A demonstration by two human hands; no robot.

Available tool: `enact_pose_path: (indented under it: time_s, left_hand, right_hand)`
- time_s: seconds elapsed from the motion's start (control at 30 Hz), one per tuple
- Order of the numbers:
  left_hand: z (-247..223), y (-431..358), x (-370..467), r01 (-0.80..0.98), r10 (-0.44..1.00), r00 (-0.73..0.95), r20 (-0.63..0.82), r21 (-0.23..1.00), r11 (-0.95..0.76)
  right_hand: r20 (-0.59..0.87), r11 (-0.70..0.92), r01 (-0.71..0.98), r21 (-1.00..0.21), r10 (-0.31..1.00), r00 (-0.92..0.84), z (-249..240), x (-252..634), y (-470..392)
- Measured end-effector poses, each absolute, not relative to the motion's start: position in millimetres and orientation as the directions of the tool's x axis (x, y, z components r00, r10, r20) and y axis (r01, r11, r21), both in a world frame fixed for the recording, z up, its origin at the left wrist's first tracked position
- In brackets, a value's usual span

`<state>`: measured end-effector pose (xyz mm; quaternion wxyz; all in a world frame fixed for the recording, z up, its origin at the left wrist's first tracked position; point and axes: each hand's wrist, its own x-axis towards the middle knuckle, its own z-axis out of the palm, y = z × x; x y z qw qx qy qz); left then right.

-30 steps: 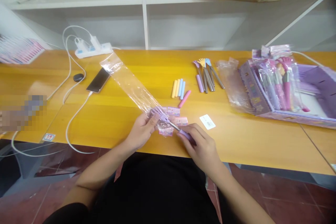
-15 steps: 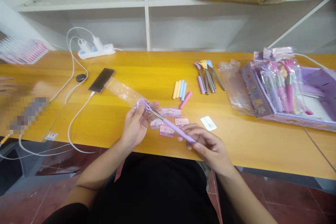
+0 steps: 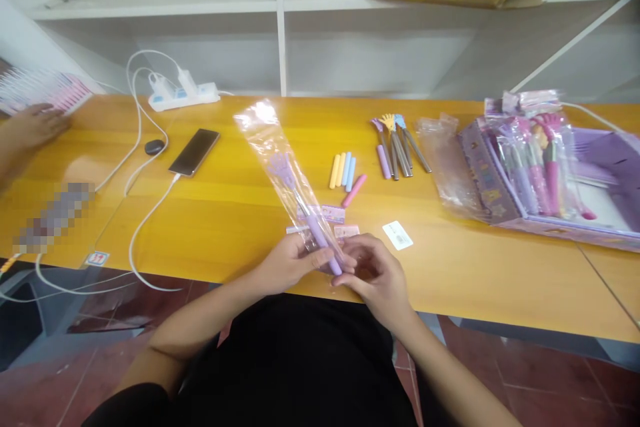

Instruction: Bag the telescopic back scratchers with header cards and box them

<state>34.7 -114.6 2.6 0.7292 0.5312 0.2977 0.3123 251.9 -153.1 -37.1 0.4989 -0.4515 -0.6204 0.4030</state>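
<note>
A purple back scratcher (image 3: pixel 316 230) with a hand-shaped head and metal shaft lies inside a clear plastic bag (image 3: pixel 260 121). It slants away from me, head at the far end. My left hand (image 3: pixel 295 263) is closed round the bagged handle, thumb on top. At the handle's near end, my right hand (image 3: pixel 377 270) has its fingers bent and pinched at the bag's edge. Beneath the bag are small printed cards (image 3: pixel 334 214), partly covered. Beyond them lie yellow and blue handle sleeves (image 3: pixel 342 170), a pink sleeve (image 3: pixel 355 191) and several back scratchers without bags (image 3: pixel 395 143).
On the right, a purple display box (image 3: pixel 493 177) holds bagged back scratchers, with empty clear bags (image 3: pixel 447 167) beside it. A white card (image 3: pixel 397 235) lies nearby. To the left are a phone (image 3: pixel 194 152), cables and a power strip (image 3: pixel 184 98). Another person's hand (image 3: pixel 43 125) touches pink-and-white items.
The back scratcher has gone fully into the bag. My left hand has moved from its head to the handle, and my right hand has shifted left. Another person's hand has moved onto the pink-and-white items.
</note>
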Motion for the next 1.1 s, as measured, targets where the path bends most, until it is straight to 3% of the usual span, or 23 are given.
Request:
enact_pose_path:
  time_s: [0.17, 0.27, 0.43, 0.6, 0.77, 0.97, 1.1]
  left_hand:
    - [-0.7, -114.0, 34.3, 0.13, 0.735, 0.66, -0.155, 0.987, 0.092]
    - [0.9, -112.9, 33.5, 0.07, 0.741, 0.656, -0.147, 0.988, 0.134]
    - [-1.1, -112.2, 31.7, -0.09, 0.809, 0.559, -0.182, 0.956, 0.278]
    - [-8.3, -111.3, 29.8, -0.112, 0.857, 0.475, -0.198, 0.953, 0.282]
    - [-6.4, -109.5, 32.2, -0.114, 0.891, 0.442, -0.099, 0.98, 0.166]
    - [-5.1, -107.3, 32.9, -0.149, 0.928, 0.365, -0.068, 0.98, 0.13]
    - [-6.1, -108.0, 31.9, -0.12, 0.894, 0.433, -0.117, 0.975, 0.185]
  right_hand:
    - [0.395, 0.409, 0.428, -0.805, 0.91, -0.126, -37.0, 246.6, -157.3]
    - [0.412, 0.441, 0.434, -0.785, 0.896, -0.166, -39.5, 248.2, -158.1]
    - [0.45, 0.501, 0.271, -0.822, 0.862, -0.233, -40.8, 257.3, -157.1]
    - [0.58, 0.679, 0.434, -0.591, 0.733, -0.356, -36.6, 258.0, -155.1]
    - [0.668, 0.785, 0.456, -0.418, 0.606, -0.431, -39.1, 255.9, -155.3]
    - [0.691, 0.826, 0.418, -0.378, 0.552, -0.466, -42.0, 259.6, -155.2]
    - [0.708, 0.833, 0.398, -0.384, 0.543, -0.452, -37.2, 259.4, -153.9]
